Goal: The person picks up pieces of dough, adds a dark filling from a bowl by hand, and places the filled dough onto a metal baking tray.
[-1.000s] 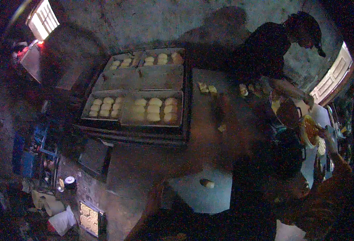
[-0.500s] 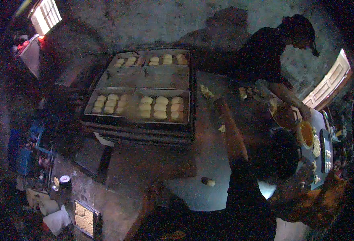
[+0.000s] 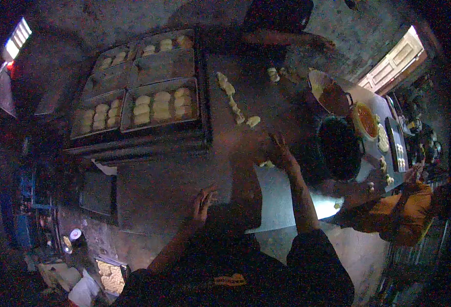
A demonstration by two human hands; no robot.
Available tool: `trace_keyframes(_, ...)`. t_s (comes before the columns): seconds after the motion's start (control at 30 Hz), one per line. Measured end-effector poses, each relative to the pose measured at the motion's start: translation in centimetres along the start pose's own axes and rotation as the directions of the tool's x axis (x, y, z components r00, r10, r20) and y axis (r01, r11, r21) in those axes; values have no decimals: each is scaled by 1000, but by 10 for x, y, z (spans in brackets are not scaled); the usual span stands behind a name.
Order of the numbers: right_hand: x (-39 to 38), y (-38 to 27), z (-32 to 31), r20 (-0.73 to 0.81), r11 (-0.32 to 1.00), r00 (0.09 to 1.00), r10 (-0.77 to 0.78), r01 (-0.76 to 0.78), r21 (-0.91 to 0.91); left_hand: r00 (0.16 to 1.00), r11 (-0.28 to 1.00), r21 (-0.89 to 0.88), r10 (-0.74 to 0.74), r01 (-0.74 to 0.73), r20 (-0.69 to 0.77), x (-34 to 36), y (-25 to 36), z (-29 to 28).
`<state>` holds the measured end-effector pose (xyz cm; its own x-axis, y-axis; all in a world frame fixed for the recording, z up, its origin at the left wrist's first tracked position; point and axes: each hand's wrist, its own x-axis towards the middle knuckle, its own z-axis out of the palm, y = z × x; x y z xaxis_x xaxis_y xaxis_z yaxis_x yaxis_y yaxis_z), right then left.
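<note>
My right hand (image 3: 280, 154) is over the work table, fingers spread, with nothing seen in it. A small pale dough piece (image 3: 266, 164) lies just beside it, partly hidden. My left hand (image 3: 204, 202) hovers near the table's front side, in shadow, its fingers loosely apart and no object showing in them. Beyond my right hand lie a broken strip of pale dough (image 3: 228, 92) and a separate lump of dough (image 3: 253, 121). To the left, metal baking pans (image 3: 198, 105) hold rows of rounded dough pieces (image 3: 161, 105).
At the right stand a large pan (image 3: 315, 79), a bowl of orange filling (image 3: 366, 121), a dark round tub (image 3: 339, 148) and a dough tray (image 3: 393, 133). One co-worker's arm (image 3: 287, 38) reaches across the far side; another person in orange (image 3: 407, 212) is at the right.
The view has shifted, so the pans appear farther left and up. My right hand has drawn back with fingers spread, and my left hand now shows plainly. The far co-worker's hand has left the bowl.
</note>
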<state>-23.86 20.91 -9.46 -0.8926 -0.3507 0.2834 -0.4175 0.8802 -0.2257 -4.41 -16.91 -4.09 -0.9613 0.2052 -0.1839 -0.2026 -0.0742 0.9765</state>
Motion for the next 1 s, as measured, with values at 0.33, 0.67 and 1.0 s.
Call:
trace_keyframes(0.33, 120, 25, 39, 47, 818, 984, 174, -171, 549, 865, 749, 461, 494, -475, 89, -1, 12, 26)
trace_keyframes(0.67, 150, -103, 50, 105, 936, 972, 213, -233, 264, 1000, 994, 113, -1, 0, 7, -43, 18, -2)
trace_keyframes(1.0, -48, -255, -98, 96, 411, 943, 318, -228, 882, 996, 940, -340, -23, -9, -91, -3, 37, 36)
